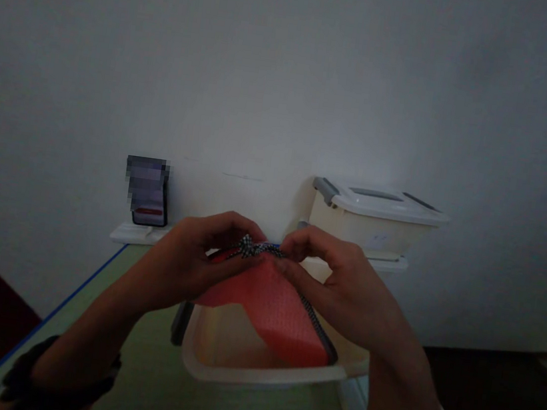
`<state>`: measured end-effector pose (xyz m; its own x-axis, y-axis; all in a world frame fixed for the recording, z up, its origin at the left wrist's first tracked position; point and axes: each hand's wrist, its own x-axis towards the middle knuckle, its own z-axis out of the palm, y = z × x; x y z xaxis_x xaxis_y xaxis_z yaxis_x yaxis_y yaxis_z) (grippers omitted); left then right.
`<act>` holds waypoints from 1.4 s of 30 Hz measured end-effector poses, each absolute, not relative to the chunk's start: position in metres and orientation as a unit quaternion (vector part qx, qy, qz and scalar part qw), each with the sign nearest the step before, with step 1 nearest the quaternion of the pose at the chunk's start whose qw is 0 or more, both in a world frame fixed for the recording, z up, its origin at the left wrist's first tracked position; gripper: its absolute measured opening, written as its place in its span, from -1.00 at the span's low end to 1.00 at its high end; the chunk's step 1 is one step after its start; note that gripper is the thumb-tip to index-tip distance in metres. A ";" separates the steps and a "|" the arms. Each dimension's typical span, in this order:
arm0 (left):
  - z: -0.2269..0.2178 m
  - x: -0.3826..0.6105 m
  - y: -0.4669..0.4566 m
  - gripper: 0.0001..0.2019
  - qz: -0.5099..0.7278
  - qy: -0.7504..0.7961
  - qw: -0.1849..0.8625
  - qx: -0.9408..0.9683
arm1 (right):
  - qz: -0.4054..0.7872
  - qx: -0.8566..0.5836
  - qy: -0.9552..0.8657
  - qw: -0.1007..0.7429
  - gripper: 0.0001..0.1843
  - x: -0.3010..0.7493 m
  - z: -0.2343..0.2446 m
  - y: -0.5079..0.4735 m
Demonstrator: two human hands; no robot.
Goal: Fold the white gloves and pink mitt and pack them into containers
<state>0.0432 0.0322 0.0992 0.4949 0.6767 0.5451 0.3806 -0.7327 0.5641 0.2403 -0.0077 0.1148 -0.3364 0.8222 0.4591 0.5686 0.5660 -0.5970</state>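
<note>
A piece of red mesh-like fabric (284,314) with black-and-white checked trim hangs between my hands, over an open plastic bin (261,375). The trim is bunched or knotted along the top edge. My left hand (202,249) pinches that edge from the left, thumb in front and fingers behind. From the right, my right hand (340,271) pinches the same edge, its thumb against the red fabric. The fingertips of both hands nearly meet. Whether the fabric is a bag or a flat cloth I cannot tell.
A lidded plastic storage box (371,228) stands at the back right against the wall. At the back left a phone (151,195) leans upright on a white ledge (131,233). The green tabletop (150,377) has a blue edge. A white lid-like panel (353,404) lies right of the bin.
</note>
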 end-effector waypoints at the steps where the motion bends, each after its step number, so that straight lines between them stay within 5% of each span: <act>1: 0.099 0.043 0.032 -0.84 0.393 0.314 0.191 0.843 | 0.170 -0.437 -0.799 0.378 -0.95 0.241 0.115 -0.008; 20: 0.099 0.025 0.040 -0.80 0.366 0.274 0.163 0.874 | 0.233 -0.407 -0.759 0.451 -0.86 0.271 0.110 0.004; 29: 0.101 0.022 0.042 -0.91 0.427 0.325 0.152 0.830 | 0.245 -0.419 -0.786 0.382 -0.76 0.269 0.109 0.003; 36: 0.095 0.037 0.045 -0.83 0.539 0.314 0.350 0.699 | 0.276 -0.407 -0.748 0.445 -0.81 0.255 0.106 0.007; 42: 0.087 0.046 0.051 -0.85 0.435 0.271 0.484 0.709 | 0.276 -0.422 -0.714 0.486 -0.84 0.249 0.104 0.008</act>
<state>0.0456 0.0511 0.0866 0.4747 0.8054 0.3549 -0.0373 -0.3844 0.9224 0.2489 0.0076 0.1044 -0.1713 0.8703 0.4618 0.3337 0.4922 -0.8040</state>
